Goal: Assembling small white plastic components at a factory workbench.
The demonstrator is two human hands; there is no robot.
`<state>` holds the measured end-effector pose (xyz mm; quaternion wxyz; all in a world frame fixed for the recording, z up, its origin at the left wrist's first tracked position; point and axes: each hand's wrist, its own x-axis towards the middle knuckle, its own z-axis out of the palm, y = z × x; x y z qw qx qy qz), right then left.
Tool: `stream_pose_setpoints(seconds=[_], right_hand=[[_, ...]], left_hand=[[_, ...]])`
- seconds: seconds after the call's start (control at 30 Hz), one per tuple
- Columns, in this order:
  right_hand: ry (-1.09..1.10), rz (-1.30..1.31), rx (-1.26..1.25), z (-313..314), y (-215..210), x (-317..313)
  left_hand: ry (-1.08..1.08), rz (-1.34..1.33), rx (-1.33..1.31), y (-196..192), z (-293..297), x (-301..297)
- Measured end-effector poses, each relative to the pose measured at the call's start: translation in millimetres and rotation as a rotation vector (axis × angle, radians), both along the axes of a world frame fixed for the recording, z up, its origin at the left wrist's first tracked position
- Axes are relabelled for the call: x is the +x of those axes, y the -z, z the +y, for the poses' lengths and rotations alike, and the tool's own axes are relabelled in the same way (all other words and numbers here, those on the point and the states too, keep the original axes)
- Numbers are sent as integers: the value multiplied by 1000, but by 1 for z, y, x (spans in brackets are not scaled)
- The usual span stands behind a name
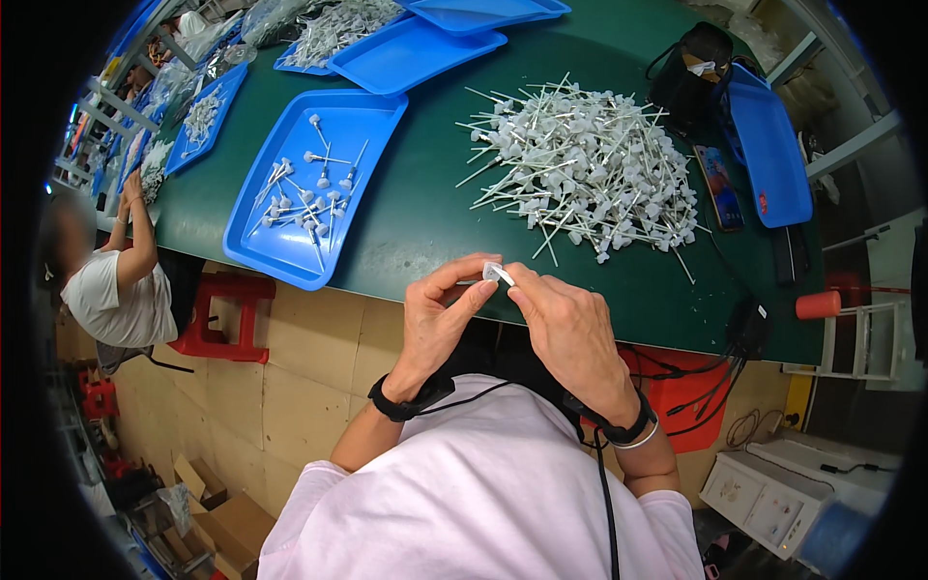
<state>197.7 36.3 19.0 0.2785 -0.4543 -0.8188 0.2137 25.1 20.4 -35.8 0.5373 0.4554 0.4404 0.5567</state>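
My left hand [432, 314] pinches a small white plastic piece [493, 272] between thumb and forefinger, just in front of the table's near edge. My right hand [570, 329] closes on the same piece from the other side, its thumb and forefinger at a narrow white end. Most of the piece is hidden by the fingers. Beyond my hands, to the right, lies a large pile of white-headed pieces with thin stems [590, 164]. Similar stemmed pieces [307, 208] lie loosely in a blue tray [253, 237] to the left.
More blue trays [416, 53] stand at the far side of the green table [440, 198]. On the right are a phone [717, 188], a black bag [691, 72], another blue tray [768, 145] and cables. At left sits another person [121, 290], near a red stool [232, 314].
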Motion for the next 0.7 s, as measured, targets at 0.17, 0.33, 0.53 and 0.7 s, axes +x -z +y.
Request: stream_pose_setpoints(seconds=[0.17, 0.33, 0.53, 0.7], right_hand=[[3, -8, -2, 0, 0, 0], [4, -20, 0, 0, 1, 1], [7, -49, 12, 0, 3, 1], [5, -65, 26, 1, 4, 2]], left_hand=[[-30, 21, 27, 0, 0, 2], [-52, 80, 36, -1, 0, 3], [-90, 218, 92, -2, 0, 5], [-79, 296, 102, -4, -1, 3]])
